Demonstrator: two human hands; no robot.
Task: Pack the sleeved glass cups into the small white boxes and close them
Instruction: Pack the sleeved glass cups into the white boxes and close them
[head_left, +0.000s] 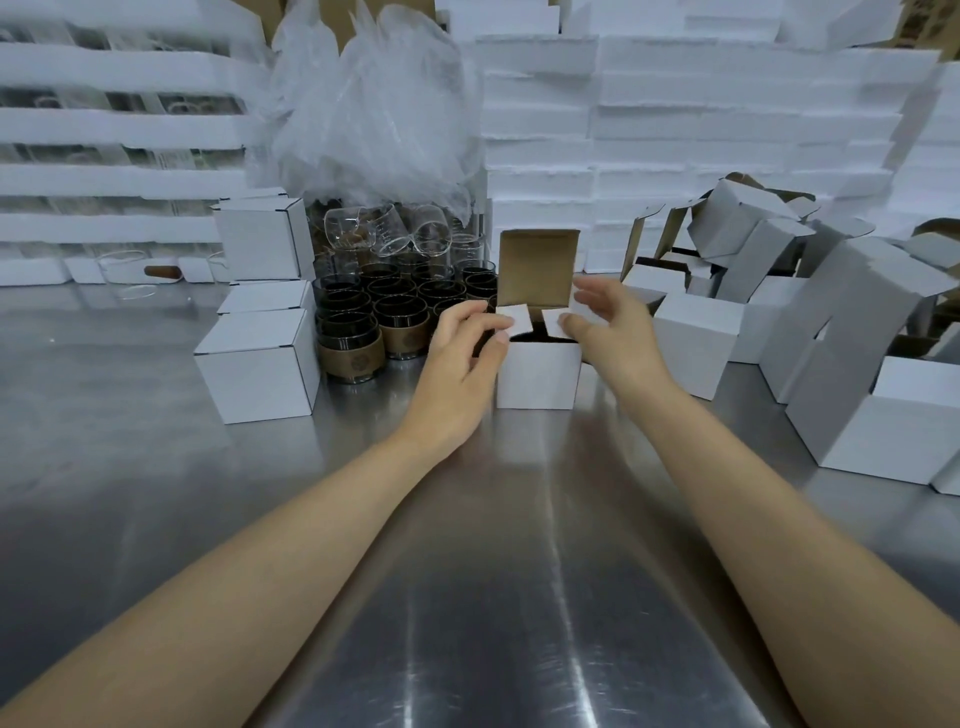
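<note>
Fingers of left hand pinch left flap of small white cardboard box; right hand, loosely spread, presses right flap.

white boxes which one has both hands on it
The middle box, right of the sleeved cups: the left hand pinches one side flap, the right hand touches the other, its lid stands upright. Closed boxes at left go untouched.

Open lane along table, cups left, boxes right
</note>
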